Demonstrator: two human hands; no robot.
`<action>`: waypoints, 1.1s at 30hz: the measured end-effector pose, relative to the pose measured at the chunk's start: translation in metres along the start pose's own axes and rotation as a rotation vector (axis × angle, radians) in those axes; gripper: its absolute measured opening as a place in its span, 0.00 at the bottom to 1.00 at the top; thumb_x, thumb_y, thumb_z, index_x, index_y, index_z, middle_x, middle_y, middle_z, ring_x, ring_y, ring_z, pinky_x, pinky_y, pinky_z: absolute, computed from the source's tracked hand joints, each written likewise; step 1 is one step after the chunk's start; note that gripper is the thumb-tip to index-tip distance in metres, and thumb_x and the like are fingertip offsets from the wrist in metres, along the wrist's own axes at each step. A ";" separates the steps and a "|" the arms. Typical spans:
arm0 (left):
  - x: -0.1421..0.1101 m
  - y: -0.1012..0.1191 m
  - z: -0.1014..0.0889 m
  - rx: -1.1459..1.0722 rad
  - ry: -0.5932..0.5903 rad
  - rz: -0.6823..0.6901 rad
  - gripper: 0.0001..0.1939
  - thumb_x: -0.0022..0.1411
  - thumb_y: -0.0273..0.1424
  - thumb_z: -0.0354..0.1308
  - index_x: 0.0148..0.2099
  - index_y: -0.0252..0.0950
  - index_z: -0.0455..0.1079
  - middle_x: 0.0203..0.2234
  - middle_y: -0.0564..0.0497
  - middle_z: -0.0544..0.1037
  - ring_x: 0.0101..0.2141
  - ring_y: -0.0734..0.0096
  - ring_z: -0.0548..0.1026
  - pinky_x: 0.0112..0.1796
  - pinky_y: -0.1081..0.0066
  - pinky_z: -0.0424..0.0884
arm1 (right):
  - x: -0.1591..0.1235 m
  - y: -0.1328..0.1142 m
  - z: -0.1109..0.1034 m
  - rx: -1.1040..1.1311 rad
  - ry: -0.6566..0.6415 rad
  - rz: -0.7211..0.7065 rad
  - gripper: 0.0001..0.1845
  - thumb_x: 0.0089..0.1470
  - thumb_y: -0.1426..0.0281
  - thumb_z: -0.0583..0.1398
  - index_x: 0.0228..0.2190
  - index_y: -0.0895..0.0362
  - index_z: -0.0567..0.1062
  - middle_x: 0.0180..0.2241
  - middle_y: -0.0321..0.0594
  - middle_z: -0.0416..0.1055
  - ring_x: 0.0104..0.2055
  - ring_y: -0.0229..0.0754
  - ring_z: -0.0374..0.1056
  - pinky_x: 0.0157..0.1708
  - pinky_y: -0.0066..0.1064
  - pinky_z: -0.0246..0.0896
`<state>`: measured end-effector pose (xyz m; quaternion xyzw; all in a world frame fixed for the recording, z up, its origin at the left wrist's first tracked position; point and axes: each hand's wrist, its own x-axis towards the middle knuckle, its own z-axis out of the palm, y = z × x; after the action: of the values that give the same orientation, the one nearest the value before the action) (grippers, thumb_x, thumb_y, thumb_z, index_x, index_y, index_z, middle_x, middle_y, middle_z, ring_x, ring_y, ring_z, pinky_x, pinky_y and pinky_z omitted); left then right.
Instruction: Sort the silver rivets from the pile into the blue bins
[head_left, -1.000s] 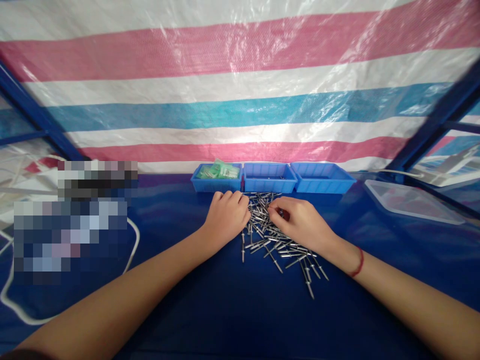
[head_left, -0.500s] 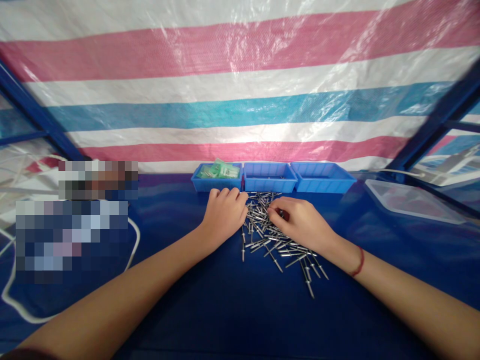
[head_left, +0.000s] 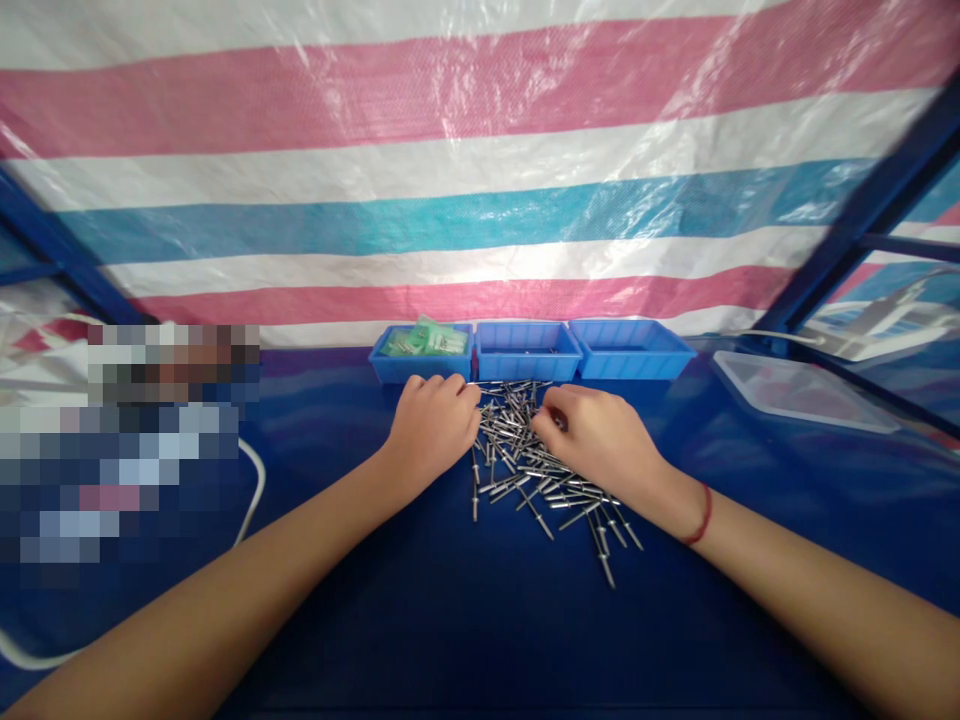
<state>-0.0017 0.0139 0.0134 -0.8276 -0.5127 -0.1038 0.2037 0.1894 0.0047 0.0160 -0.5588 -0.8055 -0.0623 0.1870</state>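
Observation:
A loose pile of silver blind rivets (head_left: pixel 517 430) lies on the dark blue table (head_left: pixel 450 620), several of them strewn toward me. At the pile's left edge rests my left hand (head_left: pixel 435 425), its fingers curled inward; whatever is in them is hidden. My right hand (head_left: pixel 600 430), with a red string on its wrist, is over the pile's right side. Its thumb and index finger are bent together near the rivets, and I cannot make out what lies between the fingertips.
Behind the pile stand a blue bin (head_left: pixel 382 367) with green packets (head_left: pixel 426 338), a blue bin (head_left: pixel 529 365) with a few small pieces, and another blue bin (head_left: pixel 637 362). A translucent lid (head_left: pixel 802 392) lies right. A white cable (head_left: pixel 255 490) curves at left, beside a blurred-out area.
The view has shifted slightly, so everything sits a little further left. My right hand has turned a little, its fingers closer over the rivets. The left hand stays at the pile's edge.

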 end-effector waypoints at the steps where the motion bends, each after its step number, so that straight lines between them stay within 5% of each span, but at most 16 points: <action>1: 0.000 0.002 0.000 -0.001 -0.005 0.012 0.11 0.62 0.27 0.48 0.37 0.35 0.72 0.31 0.47 0.75 0.33 0.61 0.72 0.32 0.63 0.56 | 0.000 0.000 -0.002 -0.053 -0.025 0.032 0.14 0.54 0.67 0.51 0.23 0.57 0.72 0.25 0.42 0.72 0.24 0.39 0.65 0.22 0.30 0.45; 9: 0.004 0.004 0.008 -0.069 -0.030 0.172 0.12 0.63 0.26 0.49 0.46 0.37 0.70 0.40 0.47 0.76 0.39 0.61 0.71 0.37 0.63 0.55 | 0.004 0.006 -0.013 -0.230 -0.153 0.193 0.19 0.54 0.65 0.49 0.26 0.60 0.77 0.26 0.52 0.75 0.29 0.51 0.72 0.23 0.33 0.54; 15: 0.004 0.002 0.009 -0.055 -0.054 0.118 0.14 0.65 0.27 0.47 0.49 0.39 0.69 0.39 0.47 0.76 0.38 0.60 0.71 0.37 0.62 0.55 | 0.003 0.005 -0.011 -0.218 -0.188 0.181 0.19 0.53 0.66 0.50 0.27 0.61 0.78 0.27 0.54 0.75 0.29 0.51 0.72 0.25 0.34 0.58; 22: 0.006 -0.009 0.015 -0.219 -0.073 0.033 0.13 0.64 0.28 0.46 0.40 0.39 0.72 0.35 0.50 0.77 0.38 0.63 0.71 0.37 0.64 0.56 | 0.002 0.007 -0.010 -0.215 -0.183 0.166 0.19 0.53 0.66 0.50 0.26 0.60 0.78 0.27 0.53 0.75 0.28 0.48 0.72 0.24 0.32 0.57; 27: 0.010 -0.020 0.018 -0.290 -0.137 0.057 0.14 0.66 0.32 0.46 0.48 0.46 0.71 0.41 0.51 0.74 0.41 0.64 0.70 0.37 0.66 0.57 | 0.003 0.006 -0.011 -0.207 -0.209 0.159 0.18 0.53 0.67 0.50 0.27 0.60 0.78 0.27 0.53 0.75 0.29 0.49 0.72 0.24 0.33 0.57; 33: 0.012 -0.020 0.014 -0.344 -0.202 0.063 0.12 0.66 0.36 0.48 0.44 0.44 0.72 0.41 0.52 0.74 0.43 0.63 0.70 0.38 0.66 0.57 | 0.002 0.006 -0.009 -0.182 -0.203 0.121 0.18 0.54 0.66 0.50 0.27 0.60 0.77 0.27 0.51 0.74 0.28 0.49 0.71 0.22 0.32 0.52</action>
<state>-0.0147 0.0376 0.0102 -0.8721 -0.4790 -0.0997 0.0101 0.1968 0.0060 0.0249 -0.6246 -0.7760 -0.0670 0.0565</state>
